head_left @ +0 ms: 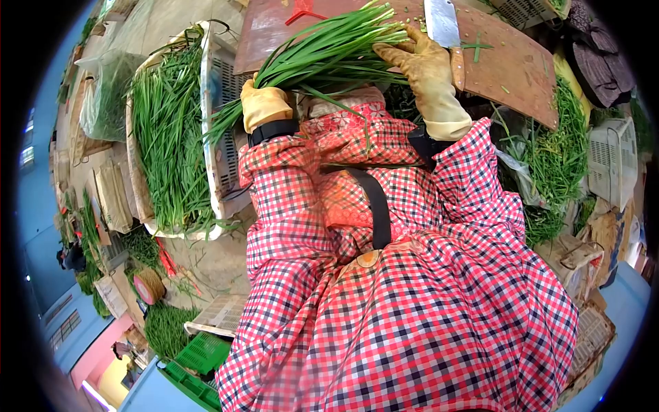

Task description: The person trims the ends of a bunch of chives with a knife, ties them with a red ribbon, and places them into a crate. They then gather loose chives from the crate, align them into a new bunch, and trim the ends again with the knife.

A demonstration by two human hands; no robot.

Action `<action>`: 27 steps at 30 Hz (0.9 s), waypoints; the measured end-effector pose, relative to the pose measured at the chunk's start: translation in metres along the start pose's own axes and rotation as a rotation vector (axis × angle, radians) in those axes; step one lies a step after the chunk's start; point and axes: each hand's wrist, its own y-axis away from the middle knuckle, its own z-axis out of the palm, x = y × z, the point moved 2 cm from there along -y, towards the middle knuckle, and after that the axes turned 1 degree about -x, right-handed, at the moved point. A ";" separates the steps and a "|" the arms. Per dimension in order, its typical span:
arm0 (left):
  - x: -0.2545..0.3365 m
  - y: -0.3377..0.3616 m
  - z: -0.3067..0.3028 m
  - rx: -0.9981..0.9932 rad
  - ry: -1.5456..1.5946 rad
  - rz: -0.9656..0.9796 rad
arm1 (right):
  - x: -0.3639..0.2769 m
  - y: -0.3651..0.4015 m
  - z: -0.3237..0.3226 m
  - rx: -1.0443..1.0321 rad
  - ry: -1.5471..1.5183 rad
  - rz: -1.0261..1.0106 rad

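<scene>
And at twelve o'clock, a bunch of long green leaves (319,51) is being spanned by two gloved hands above a reddish board (511,75). The leafy end is met by the left hand (266,106), at eleven o'clock; its fingers are mostly covered by leaves, so how tightly they are closed cannot be told. Over at one o'clock, the right hand (422,72) is seen with thumb and fingers parted, set right by the pale stem ends. Just beyond it, a cleaver (443,26) is laid flat on the board, its wooden handle pointed back towards the body. A red tie (302,12) is spotted near twelve, past the leaves. At ten o'clock, a white crate (214,130) is filled with more greens (168,130); towards three, loose greens (559,154) are heaped beside the board.
</scene>
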 end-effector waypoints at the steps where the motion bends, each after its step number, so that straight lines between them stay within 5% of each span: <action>1: 0.016 0.013 -0.007 0.003 0.018 -0.021 | 0.004 -0.002 -0.002 -0.011 -0.028 -0.013; 5: 0.020 0.012 -0.009 0.041 0.135 -0.134 | -0.005 0.005 -0.007 -0.021 0.034 -0.038; 17: 0.042 0.025 -0.019 -0.018 0.020 -0.065 | -0.018 0.005 -0.021 -0.103 -0.097 0.116; 23: -0.011 -0.024 0.012 -0.033 -0.156 0.040 | -0.024 0.011 -0.033 -0.138 -0.028 0.064; 27: 0.036 0.014 -0.005 -0.042 -0.005 -0.102 | -0.026 0.014 -0.043 -0.131 -0.038 0.107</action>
